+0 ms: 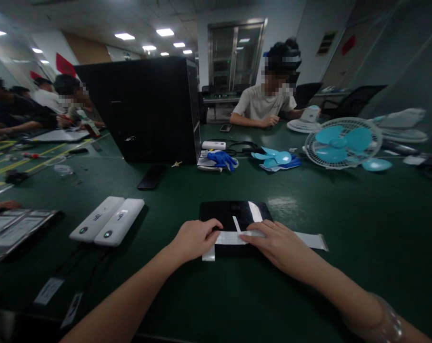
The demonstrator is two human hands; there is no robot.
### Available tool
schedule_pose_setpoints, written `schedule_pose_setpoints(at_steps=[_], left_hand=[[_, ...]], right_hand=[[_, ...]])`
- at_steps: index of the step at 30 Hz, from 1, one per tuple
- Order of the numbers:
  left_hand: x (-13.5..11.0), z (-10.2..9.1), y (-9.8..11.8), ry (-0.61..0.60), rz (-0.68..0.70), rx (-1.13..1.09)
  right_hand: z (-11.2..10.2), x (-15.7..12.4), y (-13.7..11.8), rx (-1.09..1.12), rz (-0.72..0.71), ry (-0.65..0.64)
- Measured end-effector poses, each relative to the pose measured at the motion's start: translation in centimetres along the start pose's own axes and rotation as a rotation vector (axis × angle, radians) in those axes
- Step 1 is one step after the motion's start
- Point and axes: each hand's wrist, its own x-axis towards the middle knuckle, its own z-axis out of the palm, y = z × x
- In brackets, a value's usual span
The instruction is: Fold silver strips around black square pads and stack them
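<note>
A flat black rectangular device (pixel 223 212) lies on the green table (pixel 308 286) in front of me. A white ribbon-like strip (pixel 310 240) runs across its near edge and out to the right. My left hand (pixel 196 238) rests on the device's near left corner with curled fingers pressing the strip's left end. My right hand (pixel 278 244) lies over the strip's middle, fingers stretched flat and pointing left.
Two white bar-shaped units (pixel 106 220) lie to the left, a phone (pixel 151 177) and a large black box (pixel 147 109) behind. Blue gloves (pixel 221 159), teal fan blades (pixel 278 157) and a fan grille (pixel 342 143) sit far right. A person (pixel 269 102) sits opposite; others sit far left.
</note>
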Motion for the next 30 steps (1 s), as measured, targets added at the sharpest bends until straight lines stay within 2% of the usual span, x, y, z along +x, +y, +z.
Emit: schedule_pose_setpoints(at_steps=[6,12,16,22,30], left_hand=[[0.0,-0.4,0.0,-0.002,-0.016,-0.020],[-0.1,-0.5,0.1,-0.079,-0.056,-0.035],[-0.1,-0.4,0.2,-0.052,-0.041,0.139],[-0.4,-0.4,0.8,-0.035,-0.100,0.280],[-0.4,-0.6,0.3,0.014,-0.089,0.177]], right_hand=[[0.3,0.1,-0.6,-0.001,-0.010,0.009],[0.4,0.1,-0.8,0.024,0.031,-0.047],[0.5,0.1,-1.2,0.064,0.054,-0.036],[0.4,0.2,-1.2,0.056,0.023,0.010],[0.0,0.0,-1.1,0.133,-0.027,-0.021]])
